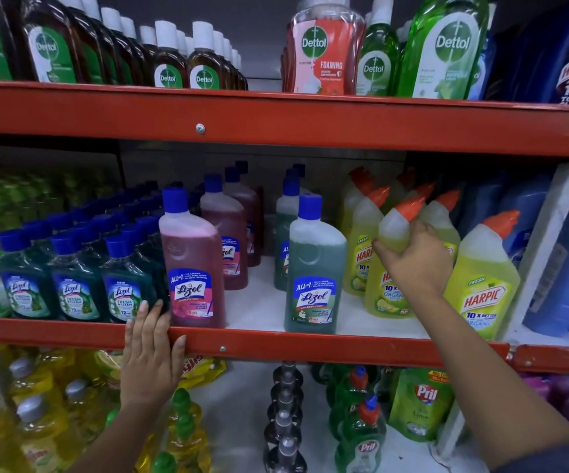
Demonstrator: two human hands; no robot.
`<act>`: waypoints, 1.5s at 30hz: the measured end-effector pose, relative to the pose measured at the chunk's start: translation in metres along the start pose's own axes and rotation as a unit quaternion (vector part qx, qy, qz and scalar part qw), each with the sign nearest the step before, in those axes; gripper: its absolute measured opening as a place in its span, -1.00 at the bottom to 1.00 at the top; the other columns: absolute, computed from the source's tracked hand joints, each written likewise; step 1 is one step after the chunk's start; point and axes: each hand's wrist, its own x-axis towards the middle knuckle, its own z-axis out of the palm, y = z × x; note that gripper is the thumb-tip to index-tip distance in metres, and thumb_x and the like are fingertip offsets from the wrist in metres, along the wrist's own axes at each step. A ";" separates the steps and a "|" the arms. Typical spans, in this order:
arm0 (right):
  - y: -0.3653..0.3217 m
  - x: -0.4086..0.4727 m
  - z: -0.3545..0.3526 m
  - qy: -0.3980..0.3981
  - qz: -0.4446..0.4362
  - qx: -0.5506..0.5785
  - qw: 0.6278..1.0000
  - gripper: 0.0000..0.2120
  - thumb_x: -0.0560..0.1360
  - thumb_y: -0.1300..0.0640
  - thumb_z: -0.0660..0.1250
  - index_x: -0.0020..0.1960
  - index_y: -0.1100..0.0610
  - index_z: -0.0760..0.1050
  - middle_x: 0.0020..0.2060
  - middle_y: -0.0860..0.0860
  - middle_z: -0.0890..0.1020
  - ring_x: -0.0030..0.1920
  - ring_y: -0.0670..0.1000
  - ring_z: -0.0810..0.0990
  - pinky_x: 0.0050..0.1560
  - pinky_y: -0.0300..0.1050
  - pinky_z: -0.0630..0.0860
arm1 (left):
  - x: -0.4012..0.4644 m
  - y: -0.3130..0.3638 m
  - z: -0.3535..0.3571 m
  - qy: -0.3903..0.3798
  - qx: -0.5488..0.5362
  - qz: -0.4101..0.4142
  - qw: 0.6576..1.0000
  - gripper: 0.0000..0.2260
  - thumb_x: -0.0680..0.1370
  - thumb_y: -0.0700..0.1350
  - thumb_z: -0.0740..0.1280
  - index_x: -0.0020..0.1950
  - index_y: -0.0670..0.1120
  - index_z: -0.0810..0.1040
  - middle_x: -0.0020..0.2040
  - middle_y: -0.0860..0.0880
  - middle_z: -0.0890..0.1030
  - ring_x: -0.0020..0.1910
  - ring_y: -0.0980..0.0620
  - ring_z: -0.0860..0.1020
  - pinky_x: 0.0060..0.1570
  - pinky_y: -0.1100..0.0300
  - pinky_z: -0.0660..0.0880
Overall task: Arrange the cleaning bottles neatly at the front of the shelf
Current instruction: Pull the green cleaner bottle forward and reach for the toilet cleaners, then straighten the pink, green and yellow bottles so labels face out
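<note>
On the middle shelf [276, 343] my right hand [412, 261] grips a yellow Harpic bottle [390, 268] with an orange cap, near the front edge. Another yellow Harpic bottle [481, 288] stands at the front to its right, and several more stand behind. A pink Lizol bottle [190, 264] and a green Lizol bottle [313, 268] stand at the front edge, each with more of its kind in a row behind. My left hand [149, 356] rests flat on the red shelf rail, just left of the pink bottle, holding nothing.
Small dark green Lizol bottles [74, 278] fill the shelf's left part. Blue bottles [556, 261] stand at the far right behind a white upright. Dettol bottles [324, 49] line the shelf above. Pril bottles [361, 435] and yellow bottles [37, 421] sit below.
</note>
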 end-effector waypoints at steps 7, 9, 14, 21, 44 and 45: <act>0.002 -0.015 -0.020 0.017 -0.018 -0.026 0.999 -0.54 0.31 -0.11 0.45 -0.13 0.27 0.43 -0.18 0.25 0.59 -0.19 0.30 0.56 -0.33 -0.07 0.24 | 0.000 -0.001 0.002 0.010 0.000 0.002 1.000 -0.46 0.64 0.12 -0.10 0.31 -0.28 0.36 0.35 -0.32 0.42 0.47 -0.20 0.17 0.54 0.07 -0.13; 0.004 -0.020 -0.026 0.024 -0.028 -0.029 0.999 -0.55 0.31 -0.15 0.41 -0.18 0.24 0.39 -0.22 0.23 0.57 -0.24 0.28 0.54 -0.35 -0.08 0.24 | 0.000 -0.002 0.003 0.012 -0.001 0.002 1.000 -0.46 0.64 0.11 -0.09 0.31 -0.29 0.36 0.35 -0.32 0.42 0.47 -0.21 0.17 0.54 0.06 -0.13; 0.006 -0.029 -0.036 0.028 -0.038 -0.021 0.999 -0.54 0.25 -0.22 0.28 -0.25 0.17 0.26 -0.31 0.12 0.44 -0.34 0.17 0.42 -0.39 -0.10 0.22 | 0.001 -0.002 0.002 0.012 -0.002 0.006 1.000 -0.45 0.64 0.12 -0.10 0.32 -0.29 0.36 0.35 -0.32 0.42 0.47 -0.21 0.16 0.54 0.07 -0.14; 0.009 -0.041 -0.032 -0.007 -0.017 -0.016 1.000 -0.43 0.43 -0.20 0.28 0.16 0.27 0.39 0.01 0.20 0.55 0.04 0.25 0.55 -0.27 -0.03 0.41 | 0.000 -0.002 0.000 0.004 -0.007 0.010 1.000 -0.45 0.64 0.11 -0.10 0.34 -0.29 0.34 0.37 -0.31 0.40 0.48 -0.19 0.14 0.54 0.06 -0.15; -0.176 -0.178 0.068 -0.160 -0.168 0.217 0.948 -0.36 0.59 -0.16 0.05 0.54 0.13 -0.02 0.54 0.05 0.14 0.53 -0.05 0.09 0.47 -0.17 0.14 | 0.032 0.014 -0.036 0.004 -0.208 0.047 0.977 -0.48 0.64 0.08 0.00 0.56 -0.06 -0.01 0.56 -0.05 0.14 0.52 0.19 0.05 0.30 0.26 0.34; -0.179 -0.178 0.072 -0.171 -0.130 0.250 0.944 -0.39 0.58 -0.16 0.08 0.53 0.12 0.07 0.49 0.06 0.29 0.46 -0.04 0.26 0.39 -0.17 0.29 | 0.034 0.015 -0.038 0.004 -0.230 0.033 0.973 -0.49 0.64 0.09 -0.01 0.55 -0.04 0.01 0.55 -0.03 0.18 0.49 0.24 0.09 0.21 0.29 0.39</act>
